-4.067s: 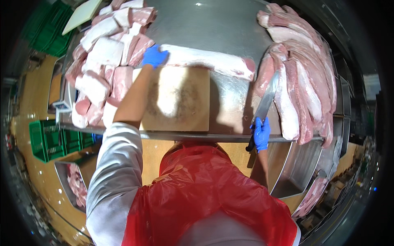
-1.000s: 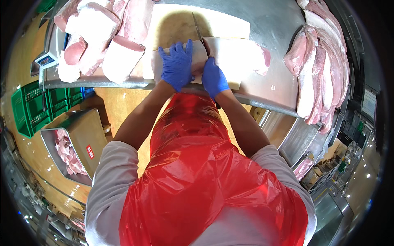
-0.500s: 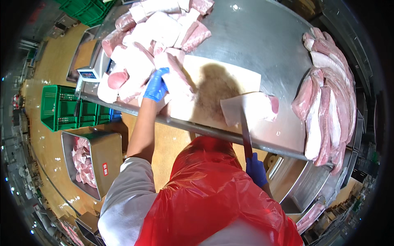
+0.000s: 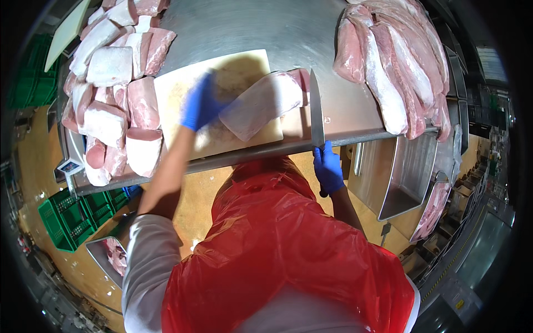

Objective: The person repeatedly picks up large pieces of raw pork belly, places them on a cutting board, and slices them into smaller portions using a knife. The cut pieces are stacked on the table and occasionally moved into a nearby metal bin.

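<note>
I can't read any words or numbers here: the display on the scale, far left of my knife, is too small; so is the yellow sticker well to the knife's right.

From a wide fisheye lens on the worker's head, the left one of a side-by-side pair, we look steeply down over the chest. The view is upright and unmirrored. Nearest to it, the red apron fills the lower middle of the frame, with a white sleeve at lower left. Beyond, the steel table spans the upper part, its front edge rising from left to right. The left hand appears left of centre, the right hand right of centre. Farther below, the floor shows at far left. Straight lines bow towards the rim; the corners are black.
</note>
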{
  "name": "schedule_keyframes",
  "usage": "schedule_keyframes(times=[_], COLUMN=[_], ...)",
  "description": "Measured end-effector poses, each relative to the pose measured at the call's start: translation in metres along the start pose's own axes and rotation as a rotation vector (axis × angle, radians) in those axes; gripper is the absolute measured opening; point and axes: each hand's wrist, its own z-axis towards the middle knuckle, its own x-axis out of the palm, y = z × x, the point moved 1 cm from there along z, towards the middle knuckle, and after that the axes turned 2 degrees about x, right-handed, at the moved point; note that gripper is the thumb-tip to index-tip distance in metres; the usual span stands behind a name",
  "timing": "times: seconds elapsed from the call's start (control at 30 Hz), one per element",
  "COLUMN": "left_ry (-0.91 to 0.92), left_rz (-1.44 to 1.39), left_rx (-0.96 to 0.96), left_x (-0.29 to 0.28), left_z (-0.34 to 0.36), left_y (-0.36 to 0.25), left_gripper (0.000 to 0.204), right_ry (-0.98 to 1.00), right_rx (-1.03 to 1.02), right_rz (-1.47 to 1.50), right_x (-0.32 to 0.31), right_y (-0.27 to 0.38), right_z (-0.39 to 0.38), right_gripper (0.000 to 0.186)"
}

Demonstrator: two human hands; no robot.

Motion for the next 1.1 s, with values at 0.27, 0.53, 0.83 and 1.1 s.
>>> schedule_keyframes(times=[0.27,0.53,0.83,1.1], left_ry=[0.4,0.443,0.136,-0.214], left_rz=[0.058,0.193,0.107,-0.698], left_rx=[-0.124,-0.13,-0.36,-0.65], left_x=[0.029,-0.054,-0.055,-0.023], left_z=[0.048,0.011,-0.144,-0.171], left_y=[-0.115,-0.069,-0.008,0.012], left_gripper=[0.093,0.088,0.119,0.09], right_ry=[-0.09,0.129,0.316,0.205], right_rx=[-0.058,0.123,0.085,-0.41], right_rz=[-0.095,0.176,0.377,-0.106], right_x=[0.001,0.0,0.021,0.037], right_y=[-0.011,-0.015,0.04,0.119], right_z=[0.004,0.005,0.011,0.021], right_gripper=[0.025,0.014,0.013,0.011])
